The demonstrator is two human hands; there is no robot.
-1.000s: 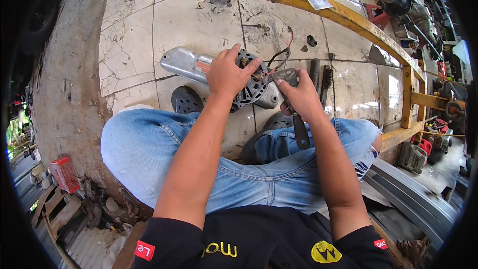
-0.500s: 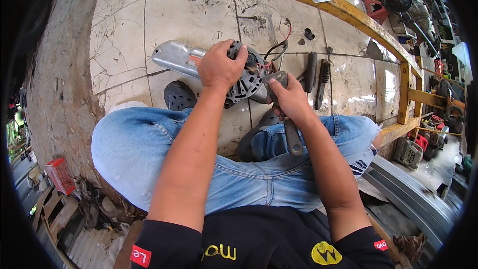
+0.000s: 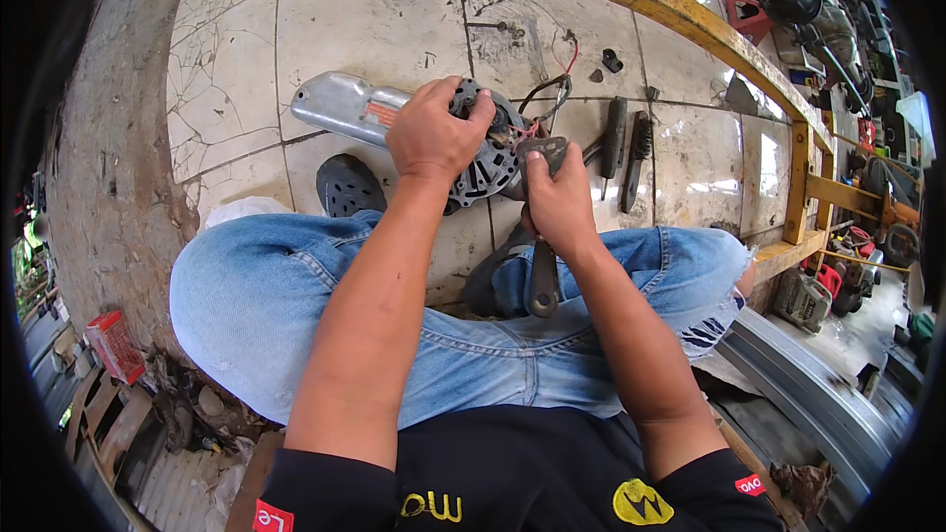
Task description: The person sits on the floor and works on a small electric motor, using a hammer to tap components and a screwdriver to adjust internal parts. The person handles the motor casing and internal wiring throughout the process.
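Observation:
My left hand point(image 3: 434, 133) is closed over the top of a motor point(image 3: 490, 169) with a round, slotted grey end cover. The motor lies on the tiles in front of me, red and black wires coming out of its right side. A long silver metal housing point(image 3: 345, 108) with a red label reaches out to the left, beyond my left hand. My right hand point(image 3: 562, 197) grips a dark metal wrench point(image 3: 544, 281), thumb on its wide flat head. That head is against the motor's right side; whether it bears on any part is hidden. The handle, with a hole at its end, points toward me.
To the right lie a dark-handled tool point(image 3: 613, 138) and a wire brush point(image 3: 637, 163). A small black part point(image 3: 612, 61) and bolts point(image 3: 498, 27) are farther off. A yellow metal frame point(image 3: 690, 25) runs across the far right. Beside my left knee is a dark perforated clog point(image 3: 350, 185).
My right hand has shifted slightly left with the wrench, and its handle end has swung left. My left hand stays on the motor.

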